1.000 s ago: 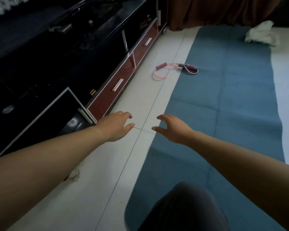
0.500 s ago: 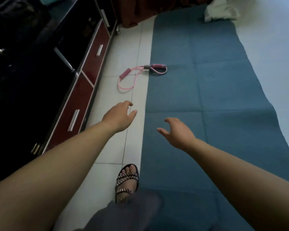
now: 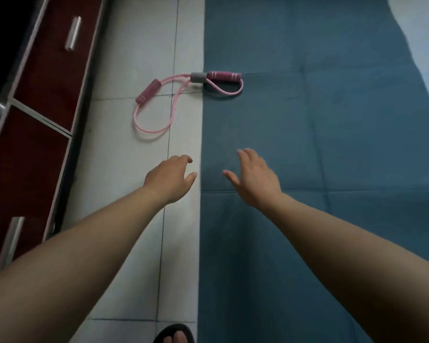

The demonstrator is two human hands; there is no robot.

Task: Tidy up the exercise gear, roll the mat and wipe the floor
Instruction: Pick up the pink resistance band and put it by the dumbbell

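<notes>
On the pale tiled floor (image 3: 124, 157) a blue mat (image 3: 320, 169) lies flat and unrolled, filling the right side of the view, while a cabinet (image 3: 42, 78) with dark red drawers runs along the left. Between them, ahead of the person, a pink resistance band (image 3: 156, 112) sprawls in a figure-eight, one foam handle on the tile and the other resting on the mat's edge. Nearer, both arms reach forward: the left hand (image 3: 169, 179) hovers over the tile and the right hand (image 3: 254, 180) over the mat, each with fingers spread loosely and holding nothing, both short of the band. The step in hand looks like gathering the gear; next probably means reaching further and closing on a handle or loop.
</notes>
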